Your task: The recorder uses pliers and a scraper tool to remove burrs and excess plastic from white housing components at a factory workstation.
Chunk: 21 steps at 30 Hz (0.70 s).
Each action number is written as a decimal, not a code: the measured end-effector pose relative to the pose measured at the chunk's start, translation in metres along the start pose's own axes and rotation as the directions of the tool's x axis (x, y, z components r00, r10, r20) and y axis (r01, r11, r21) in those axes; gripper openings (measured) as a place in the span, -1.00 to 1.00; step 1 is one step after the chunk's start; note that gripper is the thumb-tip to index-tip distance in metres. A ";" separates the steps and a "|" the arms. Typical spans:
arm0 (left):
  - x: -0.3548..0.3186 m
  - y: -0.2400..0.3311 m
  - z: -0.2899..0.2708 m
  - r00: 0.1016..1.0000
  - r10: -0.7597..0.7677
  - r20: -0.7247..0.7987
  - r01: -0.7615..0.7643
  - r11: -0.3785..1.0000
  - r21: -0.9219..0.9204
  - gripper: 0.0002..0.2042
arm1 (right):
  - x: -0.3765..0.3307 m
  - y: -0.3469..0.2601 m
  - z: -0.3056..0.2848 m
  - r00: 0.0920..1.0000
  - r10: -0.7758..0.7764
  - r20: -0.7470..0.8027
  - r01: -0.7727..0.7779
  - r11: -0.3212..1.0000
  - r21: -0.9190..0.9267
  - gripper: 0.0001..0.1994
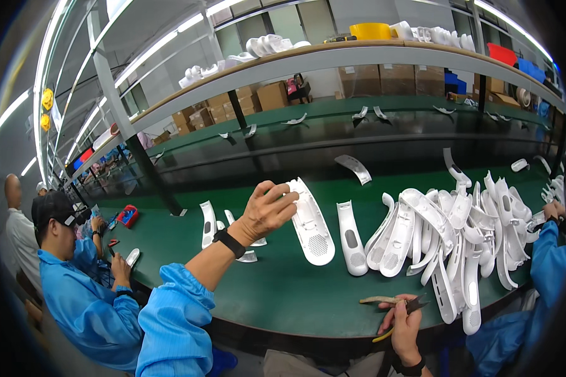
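Note:
My left hand (pixel 269 212) pinches the top end of a white plastic housing (pixel 312 227), its hollow inner side with a perforated grille turned toward me. The housing hangs above the green bench top. Low and to the right, near the bench's front edge, my right hand (pixel 403 323) is closed around a pair of cutting pliers (pixel 396 305) with yellowish handles and dark jaws. Just right of the held housing lies another white housing (pixel 352 239) with a grey oval on it. A large heap of similar white housings (pixel 449 226) spreads over the bench's right side.
A few white pieces (pixel 208 225) lie left of my left hand. Co-workers in blue sit on the left (pixel 88 295) and at the right edge (pixel 550 264). Red-handled pliers (pixel 112 242) and a red box (pixel 128 215) lie on the left. A shelf (pixel 333 53) spans the back.

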<state>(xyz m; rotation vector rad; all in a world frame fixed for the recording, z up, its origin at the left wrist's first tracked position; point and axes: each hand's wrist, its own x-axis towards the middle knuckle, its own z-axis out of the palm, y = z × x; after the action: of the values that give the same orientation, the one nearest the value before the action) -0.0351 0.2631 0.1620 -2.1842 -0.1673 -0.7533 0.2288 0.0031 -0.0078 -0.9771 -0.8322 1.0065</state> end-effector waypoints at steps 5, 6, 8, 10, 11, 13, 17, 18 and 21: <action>-0.004 0.012 -0.011 1.000 -0.014 -0.003 0.014 1.000 -0.024 -0.88 | 0.001 -0.002 0.002 0.999 0.001 -0.048 -0.001 1.000 0.002 -0.77; -0.007 0.013 -0.003 0.994 -0.055 0.098 0.060 0.997 -0.045 -0.89 | 0.000 -0.002 0.001 0.998 0.014 -0.056 -0.014 1.000 0.001 -0.77; -0.017 0.009 0.014 0.957 -0.123 0.265 0.141 0.989 -0.053 -0.90 | -0.001 -0.002 0.003 0.998 0.010 -0.062 -0.011 1.000 -0.003 -0.77; -0.030 0.002 0.044 0.933 -0.189 0.305 0.212 0.976 -0.043 -0.90 | -0.003 0.001 0.003 0.997 0.009 -0.074 -0.010 1.000 -0.012 -0.77; -0.036 -0.003 0.058 0.900 -0.257 0.354 0.280 0.960 -0.016 -0.90 | -0.003 0.003 0.003 0.998 0.014 -0.065 -0.015 1.000 -0.010 -0.78; -0.044 -0.013 0.088 0.811 -0.445 0.380 0.463 0.885 0.048 -0.88 | -0.002 0.003 0.005 0.998 0.019 -0.060 -0.020 1.000 -0.017 -0.78; -0.026 -0.019 0.140 0.572 -0.774 0.271 0.756 0.626 0.190 -0.49 | -0.003 0.000 0.002 0.995 0.047 -0.084 -0.048 0.999 -0.002 -0.77; -0.021 -0.015 0.148 0.413 -0.822 0.394 0.827 0.519 0.217 -0.36 | -0.003 0.001 0.002 0.996 0.049 -0.081 -0.048 0.999 0.010 -0.77; 0.014 0.027 0.146 0.349 -0.688 0.636 0.894 0.448 -0.006 -0.46 | -0.002 -0.001 0.005 0.994 0.063 -0.086 -0.061 0.998 0.031 -0.76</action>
<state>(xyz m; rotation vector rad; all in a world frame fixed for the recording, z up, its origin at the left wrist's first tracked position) 0.0530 0.3504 0.0795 -2.5670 -1.6979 -0.6332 0.2242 0.0020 -0.0058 -1.0205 -0.7171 1.0191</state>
